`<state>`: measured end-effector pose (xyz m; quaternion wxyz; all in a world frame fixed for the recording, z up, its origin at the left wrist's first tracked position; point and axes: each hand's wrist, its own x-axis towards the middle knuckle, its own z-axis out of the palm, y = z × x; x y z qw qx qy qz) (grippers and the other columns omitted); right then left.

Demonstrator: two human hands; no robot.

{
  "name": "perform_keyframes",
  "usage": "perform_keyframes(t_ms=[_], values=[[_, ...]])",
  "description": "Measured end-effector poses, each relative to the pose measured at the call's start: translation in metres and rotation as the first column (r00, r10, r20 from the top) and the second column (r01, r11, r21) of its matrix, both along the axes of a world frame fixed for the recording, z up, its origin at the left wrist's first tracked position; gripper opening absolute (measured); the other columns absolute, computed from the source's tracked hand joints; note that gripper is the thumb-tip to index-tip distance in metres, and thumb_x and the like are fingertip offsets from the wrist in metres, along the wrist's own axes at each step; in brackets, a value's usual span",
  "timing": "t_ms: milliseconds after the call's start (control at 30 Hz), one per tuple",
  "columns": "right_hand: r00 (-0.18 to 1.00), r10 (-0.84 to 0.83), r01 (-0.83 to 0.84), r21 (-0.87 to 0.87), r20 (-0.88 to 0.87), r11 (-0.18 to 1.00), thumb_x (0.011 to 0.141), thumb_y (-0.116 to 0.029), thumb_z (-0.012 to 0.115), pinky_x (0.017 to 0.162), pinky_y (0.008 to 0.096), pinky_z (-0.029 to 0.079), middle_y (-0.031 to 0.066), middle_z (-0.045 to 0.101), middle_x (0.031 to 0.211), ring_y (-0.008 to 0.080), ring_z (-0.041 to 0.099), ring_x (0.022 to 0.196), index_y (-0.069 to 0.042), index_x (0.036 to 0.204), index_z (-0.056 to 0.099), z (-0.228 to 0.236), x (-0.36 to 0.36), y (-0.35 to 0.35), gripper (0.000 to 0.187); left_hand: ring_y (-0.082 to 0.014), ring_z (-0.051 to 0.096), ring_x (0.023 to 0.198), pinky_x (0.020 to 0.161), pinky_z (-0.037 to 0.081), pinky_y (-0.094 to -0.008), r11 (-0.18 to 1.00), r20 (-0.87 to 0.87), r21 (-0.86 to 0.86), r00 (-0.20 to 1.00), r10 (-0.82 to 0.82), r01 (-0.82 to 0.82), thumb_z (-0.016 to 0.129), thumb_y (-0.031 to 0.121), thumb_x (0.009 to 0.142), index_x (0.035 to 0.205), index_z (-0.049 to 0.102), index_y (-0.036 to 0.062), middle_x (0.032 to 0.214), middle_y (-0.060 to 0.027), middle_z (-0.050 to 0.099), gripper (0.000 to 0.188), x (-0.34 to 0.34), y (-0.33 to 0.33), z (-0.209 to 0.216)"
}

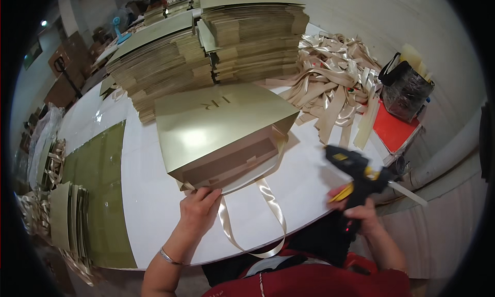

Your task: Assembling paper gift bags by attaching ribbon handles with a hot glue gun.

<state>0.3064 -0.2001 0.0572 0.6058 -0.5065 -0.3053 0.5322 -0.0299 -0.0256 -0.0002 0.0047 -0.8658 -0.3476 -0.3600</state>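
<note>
A pale gold paper gift bag lies on its side on the white table, its mouth facing me and its inside showing. My left hand pinches the left corner of the bag's mouth. From the mouth a cream satin ribbon handle loops toward the table's front edge. To the right of the bag, my right hand is wrapped round the grip of a black and yellow glue gun. A whitish glue stick pokes out of its back, and the gun's nozzle points left, apart from the bag.
Tall stacks of flat gold bags stand behind. A heap of satin ribbons lies at the back right, near a plastic-wrapped black container on a red sheet. An olive mat covers the table's left, beside more folded bags.
</note>
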Motion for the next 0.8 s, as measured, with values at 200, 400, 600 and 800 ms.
perform_keyframes(t_ms=[200,400,600,800], values=[[0.942,0.333,-0.335,-0.223,-0.048,0.916,0.07,0.001,0.067,0.069,0.0333,0.054,0.0102,0.06,0.091,0.02,0.062,0.083,0.002,0.105,0.052,0.001,-0.052,0.043,0.038,-0.0206,0.056,0.06,0.051,0.047,-0.0317,1.0,-0.002,-0.01,1.0,-0.007,0.007,0.071,0.006,0.068,0.087,0.066,0.0103,0.074,-0.0019,0.056,0.02,0.006,-0.001,0.004],[0.932,0.361,-0.339,-0.296,0.02,0.893,0.068,0.002,0.066,0.063,0.0302,0.052,0.0107,0.06,0.087,0.0189,0.062,0.079,0.002,0.101,0.052,-0.001,-0.054,0.041,0.036,-0.0206,0.058,0.06,0.049,0.047,-0.031,1.0,0.032,-0.02,0.999,-0.001,0.002,0.073,0.004,0.066,0.083,0.067,0.0097,0.073,-0.0017,0.059,0.019,0.001,-0.001,0.003],[0.95,0.305,-0.289,-0.18,0.064,0.94,0.069,-0.002,0.065,0.064,0.034,0.056,0.0109,0.062,0.094,0.0206,0.063,0.086,0.001,0.109,0.051,0.021,-0.058,0.066,0.043,-0.0195,0.056,0.058,0.047,0.045,-0.0307,1.0,-0.032,-0.01,0.999,-0.012,0.012,0.073,0.005,0.067,0.085,0.066,0.0106,0.07,-0.0014,0.054,0.02,-0.004,0.001,-0.001],[0.911,0.41,-0.355,-0.413,0.049,0.838,0.064,-0.002,0.065,0.062,0.0323,0.054,0.013,0.063,0.092,0.0221,0.064,0.083,0.003,0.102,0.054,0.035,-0.042,0.066,0.039,-0.0192,0.055,0.058,0.048,0.045,-0.0309,0.999,-0.035,0.019,0.998,0.048,-0.047,0.071,0.005,0.065,0.085,0.066,0.0099,0.071,-0.0032,0.053,0.021,-0.001,-0.003,0.0]])
